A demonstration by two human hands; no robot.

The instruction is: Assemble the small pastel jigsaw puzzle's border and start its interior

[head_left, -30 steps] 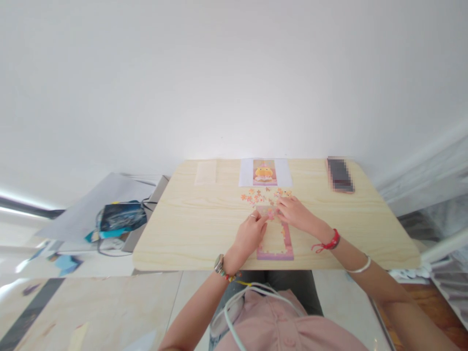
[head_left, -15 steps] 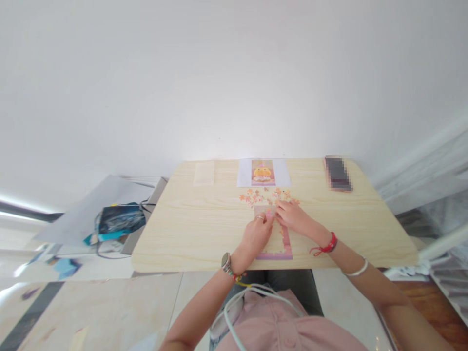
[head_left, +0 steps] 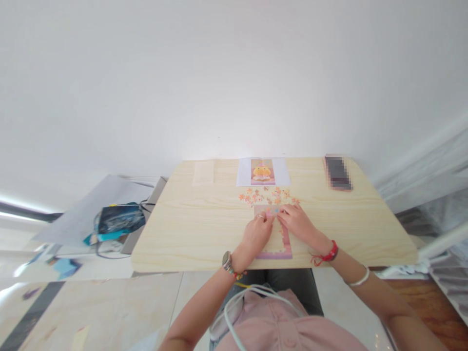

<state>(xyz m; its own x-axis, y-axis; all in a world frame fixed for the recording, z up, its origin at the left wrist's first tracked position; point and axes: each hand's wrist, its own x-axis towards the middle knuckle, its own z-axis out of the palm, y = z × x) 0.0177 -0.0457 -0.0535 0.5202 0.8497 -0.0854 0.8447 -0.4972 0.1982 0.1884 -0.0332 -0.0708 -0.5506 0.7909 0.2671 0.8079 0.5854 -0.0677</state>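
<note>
A pink-framed jigsaw puzzle board (head_left: 283, 248) lies on the light wooden table (head_left: 190, 229) in front of me. My left hand (head_left: 254, 236) rests on the board's left side, fingertips pressed together at its top edge. My right hand (head_left: 298, 222) lies on the board's upper right, fingers pinched at the same spot on a small piece I can barely make out. Several loose orange and pink puzzle pieces (head_left: 268, 196) are scattered just beyond the board. A reference picture (head_left: 262, 172) of a yellow chick lies on white paper behind them.
A phone (head_left: 338, 174) lies at the table's far right. A pale slip of paper (head_left: 204, 172) lies at the far left. Left of the table stand a grey board and a dark blue bag (head_left: 119, 219) with cables. A white wall rises behind.
My right hand has drawn back from the loose pieces to the board's top edge. My left hand has shifted slightly right along the board.
</note>
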